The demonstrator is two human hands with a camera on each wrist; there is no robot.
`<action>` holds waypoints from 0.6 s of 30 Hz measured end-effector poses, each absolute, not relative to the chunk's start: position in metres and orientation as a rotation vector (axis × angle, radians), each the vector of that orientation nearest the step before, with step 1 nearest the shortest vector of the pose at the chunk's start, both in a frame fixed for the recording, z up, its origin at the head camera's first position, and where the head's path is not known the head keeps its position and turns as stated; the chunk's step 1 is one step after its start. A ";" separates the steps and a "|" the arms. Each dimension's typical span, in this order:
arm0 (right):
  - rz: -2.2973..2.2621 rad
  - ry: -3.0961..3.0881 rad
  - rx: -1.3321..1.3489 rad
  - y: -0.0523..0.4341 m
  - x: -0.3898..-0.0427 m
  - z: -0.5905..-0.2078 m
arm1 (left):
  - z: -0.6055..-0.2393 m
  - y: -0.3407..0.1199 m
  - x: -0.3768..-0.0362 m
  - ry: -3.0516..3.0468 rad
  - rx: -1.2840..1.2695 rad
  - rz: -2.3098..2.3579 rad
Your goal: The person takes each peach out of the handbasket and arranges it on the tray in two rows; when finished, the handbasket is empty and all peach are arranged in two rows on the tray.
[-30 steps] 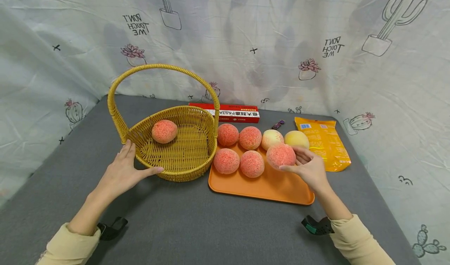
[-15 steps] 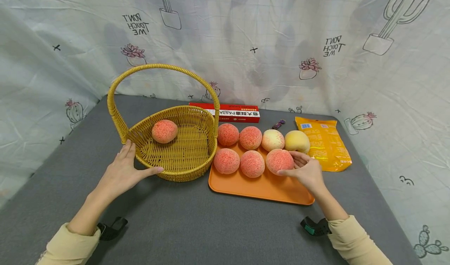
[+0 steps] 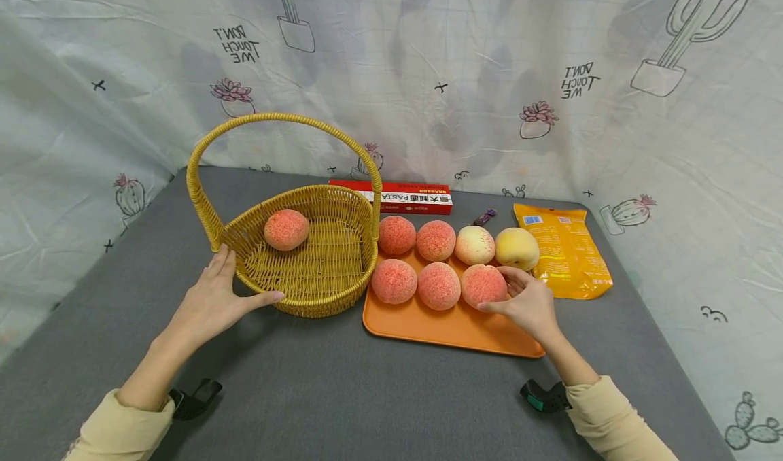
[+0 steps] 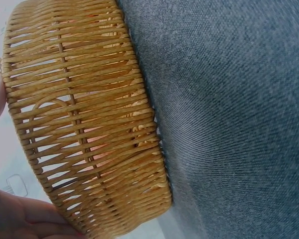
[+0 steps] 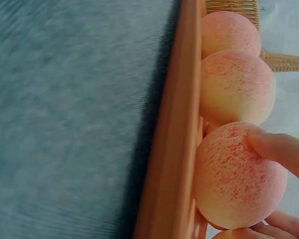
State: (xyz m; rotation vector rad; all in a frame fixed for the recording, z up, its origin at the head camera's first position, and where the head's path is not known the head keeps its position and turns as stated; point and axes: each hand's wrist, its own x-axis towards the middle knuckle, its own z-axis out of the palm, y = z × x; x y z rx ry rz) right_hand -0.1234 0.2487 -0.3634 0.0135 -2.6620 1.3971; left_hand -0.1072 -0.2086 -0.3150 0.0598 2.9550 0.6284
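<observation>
In the head view my right hand [image 3: 531, 306] pinches a pink speckled peach [image 3: 483, 286] between thumb and fingers, low at the orange tray [image 3: 453, 330]. The right wrist view shows that peach [image 5: 236, 181] against the tray's raised edge, beside two others. My left hand [image 3: 214, 298] is spread at the front left of a yellow wicker basket [image 3: 306, 304], straight fingers and thumb touching its rim. One peach [image 3: 286, 230] lies inside the basket. In the left wrist view the woven side [image 4: 84, 114] fills the left half.
Several other peaches, among them a pale one [image 3: 474, 245] and a yellow one [image 3: 516, 248], stand in rows on or around the tray. Behind are a red pasta box [image 3: 416, 198] and a small purple-wrapped sweet [image 3: 485, 217]. An orange packet [image 3: 571, 257] lies right.
My right hand has lowered the held peach and brought it slightly left, into line with the front row of peaches. The left hand and basket have stayed put.
</observation>
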 end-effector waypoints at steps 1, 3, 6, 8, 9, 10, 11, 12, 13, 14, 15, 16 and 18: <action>1.392 -2.668 0.000 0.248 -0.123 -0.363 | -0.315 -0.209 -0.107 2.954 0.059 0.629; 1.375 -2.689 0.016 0.248 -0.123 -0.362 | -0.315 -0.209 -0.107 2.954 0.060 0.629; 1.336 -2.703 0.047 0.249 -0.123 -0.362 | -0.315 -0.209 -0.108 2.955 0.064 0.633; 1.323 -2.721 0.070 0.250 -0.123 -0.361 | -0.315 -0.209 -0.108 2.957 0.064 0.631; 1.321 -2.728 0.070 0.251 -0.123 -0.361 | -0.315 -0.209 -0.109 2.958 0.064 0.631; 1.324 -2.738 0.070 0.251 -0.123 -0.360 | -0.315 -0.209 -0.109 2.958 0.065 0.631; 1.329 -2.750 0.065 0.251 -0.123 -0.359 | -0.315 -0.209 -0.109 2.959 0.065 0.628; 1.330 -2.766 0.068 0.251 -0.123 -0.358 | -0.315 -0.209 -0.108 2.960 0.064 0.626; 1.332 -2.777 0.067 0.251 -0.123 -0.357 | -0.315 -0.209 -0.108 2.961 0.064 0.624; 1.331 -2.789 0.066 0.251 -0.123 -0.356 | -0.315 -0.209 -0.108 2.961 0.064 0.624; 1.332 -2.798 0.055 0.250 -0.124 -0.354 | -0.315 -0.209 -0.108 2.961 0.064 0.624; 1.326 -2.810 0.052 0.250 -0.124 -0.354 | -0.315 -0.209 -0.108 2.960 0.064 0.626; 1.322 -2.825 0.048 0.251 -0.124 -0.352 | -0.315 -0.209 -0.107 2.960 0.065 0.629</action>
